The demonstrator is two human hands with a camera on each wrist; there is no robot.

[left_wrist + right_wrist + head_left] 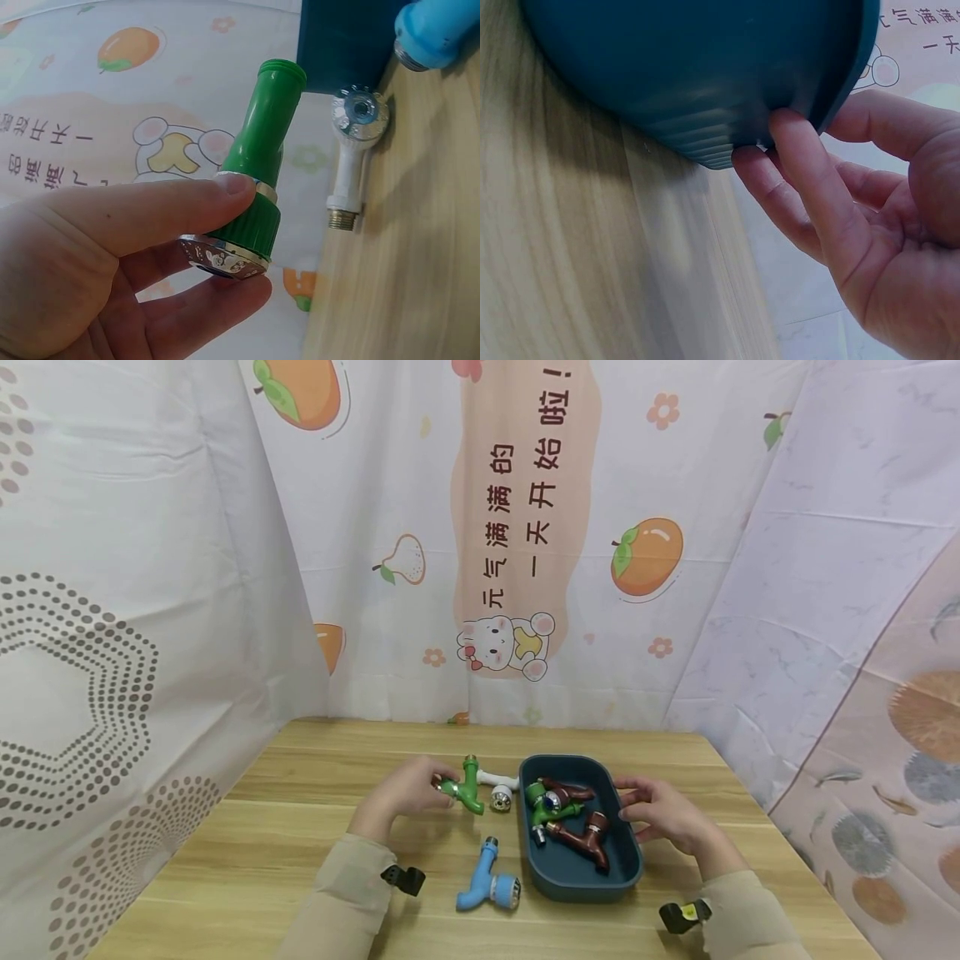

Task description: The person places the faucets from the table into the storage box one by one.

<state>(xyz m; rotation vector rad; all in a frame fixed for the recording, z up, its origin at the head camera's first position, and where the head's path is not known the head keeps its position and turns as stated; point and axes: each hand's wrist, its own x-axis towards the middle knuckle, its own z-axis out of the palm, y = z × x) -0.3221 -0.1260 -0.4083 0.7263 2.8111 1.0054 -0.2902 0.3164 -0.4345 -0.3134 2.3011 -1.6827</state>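
In the head view my left hand (420, 785) is above the left part of the table, holding a green faucet (469, 787) by its knob end. The left wrist view shows the thumb on the silver collar of the green faucet (262, 127), with fingers below the knob. My right hand (660, 814) is at the right side of a dark blue basin (536, 868). In the right wrist view, its fingertips touch the outer wall of the basin (690, 67). Inside the basin lie dark red faucets (588, 839) and a green faucet (551, 814).
A white faucet (500, 785) lies left of the basin, near its far end. Closer to me, a blue faucet (483, 885) lies on the wooden table (262, 835). A printed curtain (390, 635) hangs behind the table's back edge.
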